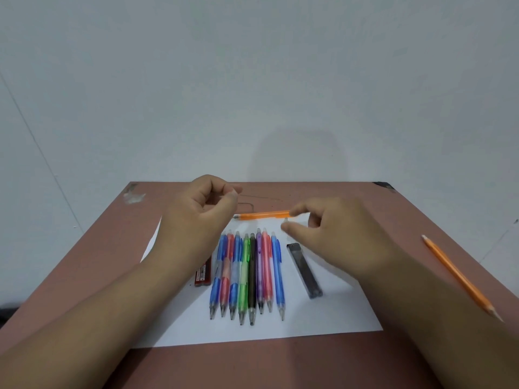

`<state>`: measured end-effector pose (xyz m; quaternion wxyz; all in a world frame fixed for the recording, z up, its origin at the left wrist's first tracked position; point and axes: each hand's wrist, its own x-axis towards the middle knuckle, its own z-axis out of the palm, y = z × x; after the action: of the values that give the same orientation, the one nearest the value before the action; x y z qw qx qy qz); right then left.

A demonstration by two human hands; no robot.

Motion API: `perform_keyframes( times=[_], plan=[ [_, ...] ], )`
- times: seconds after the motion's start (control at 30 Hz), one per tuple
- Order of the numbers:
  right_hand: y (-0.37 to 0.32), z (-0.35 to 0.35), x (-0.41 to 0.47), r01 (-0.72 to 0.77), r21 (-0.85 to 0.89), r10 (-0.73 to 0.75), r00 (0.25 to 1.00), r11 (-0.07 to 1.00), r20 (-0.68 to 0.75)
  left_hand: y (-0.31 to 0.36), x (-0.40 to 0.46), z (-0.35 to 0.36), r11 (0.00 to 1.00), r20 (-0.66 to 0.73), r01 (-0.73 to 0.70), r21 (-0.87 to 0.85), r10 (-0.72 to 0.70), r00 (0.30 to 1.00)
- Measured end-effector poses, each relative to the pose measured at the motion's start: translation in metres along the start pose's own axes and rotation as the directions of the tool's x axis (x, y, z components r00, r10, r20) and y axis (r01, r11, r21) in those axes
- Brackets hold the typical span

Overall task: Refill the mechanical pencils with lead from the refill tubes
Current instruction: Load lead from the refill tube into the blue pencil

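Beyond the pencil row, the orange mechanical pencil [262, 215] lies crosswise, its cap end apparently pinched by the right hand [334, 234]; the left hand [200, 213] hovers loosely curled, holding nothing.

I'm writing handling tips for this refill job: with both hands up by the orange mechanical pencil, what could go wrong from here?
The right hand holds the orange mechanical pencil only by its end, so it could tip or drop onto the row of pencils below. The left hand pinches something too thin to make out; if it is lead, it could snap. Either forearm could brush the black refill tube or the red one.
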<state>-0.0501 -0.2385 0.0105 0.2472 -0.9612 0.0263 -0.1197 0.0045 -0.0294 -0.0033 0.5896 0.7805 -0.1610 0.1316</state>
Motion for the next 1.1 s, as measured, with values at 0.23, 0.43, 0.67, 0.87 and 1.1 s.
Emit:
perform_keyframes(
  times=[0.23, 0.43, 0.67, 0.87, 1.1],
  plan=[
    [0.003, 0.01, -0.001, 0.326, -0.04, -0.32, 0.886, 0.944, -0.335, 0.0, -0.005, 0.005, 0.968, 0.118, -0.161, 0.195, 0.14, 0.983],
    [0.003, 0.017, 0.001, 0.405, -0.043, -0.397, 0.864, 0.913, -0.31, 0.003, -0.008, 0.008, 0.947, 0.121, -0.233, 0.22, 0.211, 0.97],
    [0.002, 0.019, 0.003, 0.4, -0.073, -0.404, 0.869, 0.913, -0.285, 0.003, -0.009, 0.008, 0.934, 0.137, -0.291, 0.207, 0.267, 0.954],
    [0.004, 0.017, 0.004, 0.329, 0.012, -0.307, 0.892, 0.944, -0.331, 0.005, -0.01, 0.005, 0.967, 0.158, -0.207, 0.146, 0.184, 0.97],
    [0.01, 0.012, 0.005, 0.114, 0.2, -0.041, 0.941, 0.973, -0.336, 0.001, -0.004, 0.006, 0.97, 0.131, -0.115, 0.215, 0.088, 0.988]
  ],
)
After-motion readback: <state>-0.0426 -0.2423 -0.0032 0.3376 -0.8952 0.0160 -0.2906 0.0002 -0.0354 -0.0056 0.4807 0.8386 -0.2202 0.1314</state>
